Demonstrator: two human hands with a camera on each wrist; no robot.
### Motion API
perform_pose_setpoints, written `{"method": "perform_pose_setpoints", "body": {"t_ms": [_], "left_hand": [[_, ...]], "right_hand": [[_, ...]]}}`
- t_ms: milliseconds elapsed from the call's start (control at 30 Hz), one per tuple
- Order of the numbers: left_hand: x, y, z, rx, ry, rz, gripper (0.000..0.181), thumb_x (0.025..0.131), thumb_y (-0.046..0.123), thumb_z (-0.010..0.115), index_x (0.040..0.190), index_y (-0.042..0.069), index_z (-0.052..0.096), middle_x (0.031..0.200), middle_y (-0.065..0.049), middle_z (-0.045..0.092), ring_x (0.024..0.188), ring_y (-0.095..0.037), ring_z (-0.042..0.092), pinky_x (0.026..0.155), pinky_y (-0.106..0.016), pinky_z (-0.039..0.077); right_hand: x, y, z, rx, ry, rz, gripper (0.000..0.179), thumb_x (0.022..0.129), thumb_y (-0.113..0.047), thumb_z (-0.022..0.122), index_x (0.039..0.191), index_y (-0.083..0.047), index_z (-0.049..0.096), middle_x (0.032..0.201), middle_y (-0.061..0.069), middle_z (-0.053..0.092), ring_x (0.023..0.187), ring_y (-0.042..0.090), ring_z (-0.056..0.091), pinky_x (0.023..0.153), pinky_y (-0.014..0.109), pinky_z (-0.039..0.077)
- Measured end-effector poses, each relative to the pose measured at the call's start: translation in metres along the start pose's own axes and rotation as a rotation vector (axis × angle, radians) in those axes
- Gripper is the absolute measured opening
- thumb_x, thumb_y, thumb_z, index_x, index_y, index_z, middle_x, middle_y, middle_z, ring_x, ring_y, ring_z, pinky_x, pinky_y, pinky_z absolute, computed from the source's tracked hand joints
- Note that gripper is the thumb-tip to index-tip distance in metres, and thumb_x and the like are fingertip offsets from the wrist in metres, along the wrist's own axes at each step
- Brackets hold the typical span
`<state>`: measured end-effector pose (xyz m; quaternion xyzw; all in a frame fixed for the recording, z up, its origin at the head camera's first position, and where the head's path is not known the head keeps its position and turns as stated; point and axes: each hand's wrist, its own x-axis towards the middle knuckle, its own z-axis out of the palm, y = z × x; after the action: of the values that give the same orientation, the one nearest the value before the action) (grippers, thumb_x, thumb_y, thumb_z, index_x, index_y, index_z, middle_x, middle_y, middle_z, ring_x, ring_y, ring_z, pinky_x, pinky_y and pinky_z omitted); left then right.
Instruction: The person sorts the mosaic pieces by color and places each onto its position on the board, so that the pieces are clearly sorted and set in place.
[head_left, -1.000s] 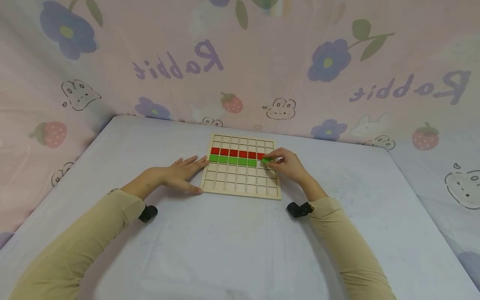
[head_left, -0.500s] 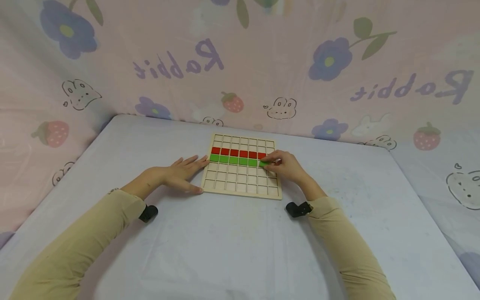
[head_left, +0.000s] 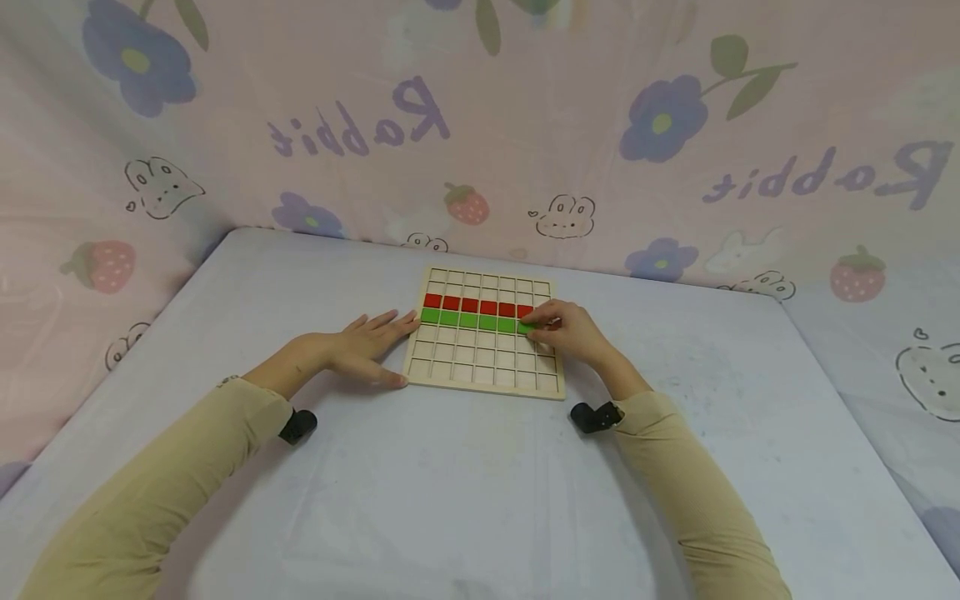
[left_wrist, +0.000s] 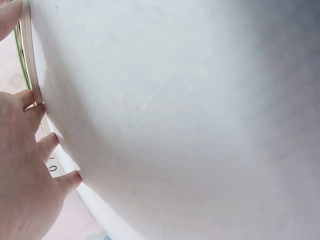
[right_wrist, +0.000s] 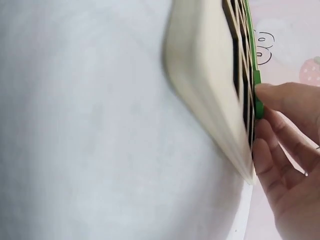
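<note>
A light wooden grid board (head_left: 483, 389) lies on the white table. Several red tiles (head_left: 469, 306) form one row across it, and green tiles (head_left: 468, 320) line the row just nearer. At the right end of the green row, my right hand (head_left: 576, 330) pinches a green tile (right_wrist: 258, 95) between thumb and fingers, low over the grid. Its fingers partly hide that tile and the right end of both rows. My left hand (head_left: 360, 348) is spread out beside the board, thumb and fingertips at its left edge; the left wrist view shows the fingers (left_wrist: 48, 145) extended.
The white table (head_left: 450, 492) reaches forward to a pink printed cloth (head_left: 495, 125) hanging behind and at the sides. Bare grid cells lie on the board in front of and behind the coloured rows. A black wrist camera (head_left: 596, 417) sits below the right wrist.
My right hand has shifted slightly left and lowered the green tile from a tilted hold to the end of the green row. The left hand has stayed at the board's edge.
</note>
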<state>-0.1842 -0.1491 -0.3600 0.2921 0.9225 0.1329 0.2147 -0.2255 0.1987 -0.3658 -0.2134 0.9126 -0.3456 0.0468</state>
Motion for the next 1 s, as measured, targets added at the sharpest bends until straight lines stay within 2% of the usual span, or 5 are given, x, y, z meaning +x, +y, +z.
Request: {"method": "perform_pose_setpoints", "body": {"t_ms": [500, 1000], "left_hand": [[-0.0008, 0.0010, -0.0006, 0.001, 0.004, -0.001, 0.093, 0.088, 0.050, 0.059, 0.155, 0.009, 0.008, 0.162, -0.013, 0.002, 0.148, -0.036, -0.004, 0.114, -0.064, 0.000], [-0.0010, 0.0026, -0.0018, -0.003, 0.008, 0.001, 0.093, 0.088, 0.048, 0.060, 0.155, 0.007, 0.010, 0.162, -0.014, 0.004, 0.148, -0.037, -0.002, 0.114, -0.065, 0.001]], "right_hand": [[0.0010, -0.0033, 0.0008, -0.005, 0.012, 0.014, 0.025, 0.085, -0.005, 0.070, 0.109, -0.001, 0.071, 0.106, 0.015, 0.065, 0.099, 0.027, 0.059, 0.088, 0.042, 0.051], [-0.0020, -0.0030, -0.0022, 0.040, 0.015, 0.036, 0.027, 0.087, -0.007, 0.068, 0.113, -0.001, 0.070, 0.115, 0.016, 0.063, 0.103, 0.029, 0.060, 0.089, 0.043, 0.049]]}}
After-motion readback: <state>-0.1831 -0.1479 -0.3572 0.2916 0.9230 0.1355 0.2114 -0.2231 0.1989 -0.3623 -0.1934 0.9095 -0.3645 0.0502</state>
